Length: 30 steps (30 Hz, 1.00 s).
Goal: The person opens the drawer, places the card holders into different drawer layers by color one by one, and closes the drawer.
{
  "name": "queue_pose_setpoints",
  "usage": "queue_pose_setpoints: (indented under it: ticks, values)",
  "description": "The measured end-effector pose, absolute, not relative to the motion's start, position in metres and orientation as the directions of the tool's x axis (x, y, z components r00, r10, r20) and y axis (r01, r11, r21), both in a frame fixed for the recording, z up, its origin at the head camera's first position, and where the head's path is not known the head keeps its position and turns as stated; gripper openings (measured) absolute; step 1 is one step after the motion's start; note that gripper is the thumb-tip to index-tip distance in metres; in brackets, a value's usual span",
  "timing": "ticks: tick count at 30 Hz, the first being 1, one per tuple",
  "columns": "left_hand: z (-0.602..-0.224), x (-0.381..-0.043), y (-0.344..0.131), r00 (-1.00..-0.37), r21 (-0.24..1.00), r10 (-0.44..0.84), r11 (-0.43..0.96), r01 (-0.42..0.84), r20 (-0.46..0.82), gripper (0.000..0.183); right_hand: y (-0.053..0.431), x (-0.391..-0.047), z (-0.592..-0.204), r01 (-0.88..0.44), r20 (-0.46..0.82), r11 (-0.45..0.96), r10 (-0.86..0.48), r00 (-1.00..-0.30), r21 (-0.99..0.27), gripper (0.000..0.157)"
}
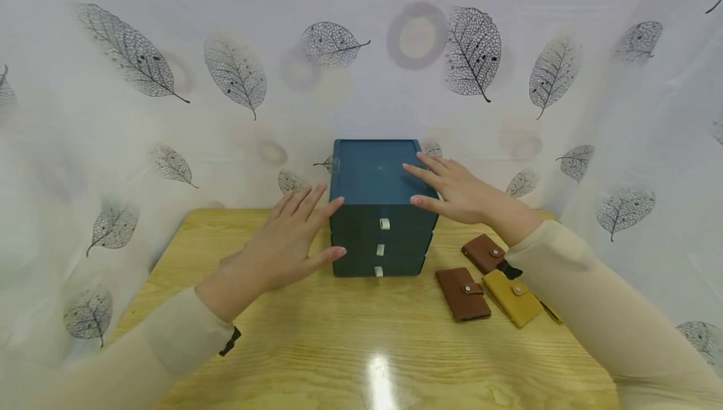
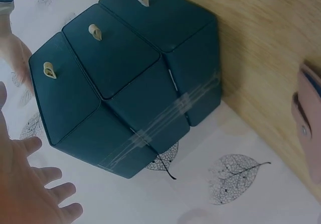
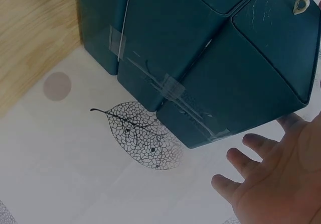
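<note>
Steadiness, probably, above all: framing the dark teal 3-drawer cabinet (image 1: 375, 174), standing toward the back of the wooden table (image 1: 316, 347), between 2 outspread hands, with 3 cream pull loops (image 1: 385, 224) facing front. Holding the left hand (image 1: 282, 243) beside the left front edge, fingers apart and gripping nothing; spreading the right hand (image 1: 457, 193) likewise by the right edge of the top, clasping nothing either. Showing a gap at the left fingertips in the left wrist view, but leaving contact on the right impossible to tell. For working well, probably best matching both palms in height before pressing, laying fingers flat on the side walls and sharing force evenly, so avoiding twisting or tipping the stack. Preferably bearing low rather than pinching the upper rim, and sparing the clear tape (image 2: 140, 137) crossing the seams, likely weak against scraping. Also leaving the loops free of thumbs, so as not to be dragging a drawer out by accident. Minding the right sleeve (image 1: 599, 297) too: overlapping the brown wallets (image 1: 463, 294) and the yellow wallet (image 1: 514, 297) closely in the head view, so perhaps risking brushing them when lowering.
</note>
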<state>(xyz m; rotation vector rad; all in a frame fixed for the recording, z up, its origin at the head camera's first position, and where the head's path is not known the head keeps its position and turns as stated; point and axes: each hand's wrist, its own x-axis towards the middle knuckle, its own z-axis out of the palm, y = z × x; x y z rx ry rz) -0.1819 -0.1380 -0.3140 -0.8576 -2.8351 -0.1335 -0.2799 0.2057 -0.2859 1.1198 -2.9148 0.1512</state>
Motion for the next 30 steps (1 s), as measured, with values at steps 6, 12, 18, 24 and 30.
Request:
queue_pose_setpoints:
  ticks: [6, 12, 18, 24, 30]
  values:
    - [-0.314, -0.182, -0.135, -0.808, 0.01, 0.534, 0.833, 0.553, 0.249, 0.081, 0.204, -0.284, -0.286, -0.66, 0.048, 0.733, -0.663, -0.747, -0.162, 0.073]
    - [-0.319, -0.18, -0.129, -0.757, 0.007, 0.538, 0.814, 0.581, 0.371, 0.075, 0.201, -0.285, -0.285, -0.658, 0.051, 0.726, -0.663, -0.747, -0.198, 0.073]
    - [-0.326, -0.177, -0.123, -0.704, 0.044, 0.509, 0.794, 0.606, 0.496, 0.072, 0.196, -0.287, -0.287, -0.657, 0.052, 0.727, -0.662, -0.748, -0.199, 0.074]
    - [-0.331, -0.177, -0.114, -0.663, 0.079, 0.472, 0.778, 0.623, 0.581, 0.07, 0.193, -0.29, -0.288, -0.667, 0.078, 0.714, -0.668, -0.74, -0.211, 0.074]
    - [-0.34, -0.178, -0.103, -0.602, 0.125, 0.441, 0.729, 0.673, 0.665, 0.063, 0.191, -0.292, -0.289, -0.673, 0.117, 0.699, -0.668, -0.735, -0.239, 0.074]
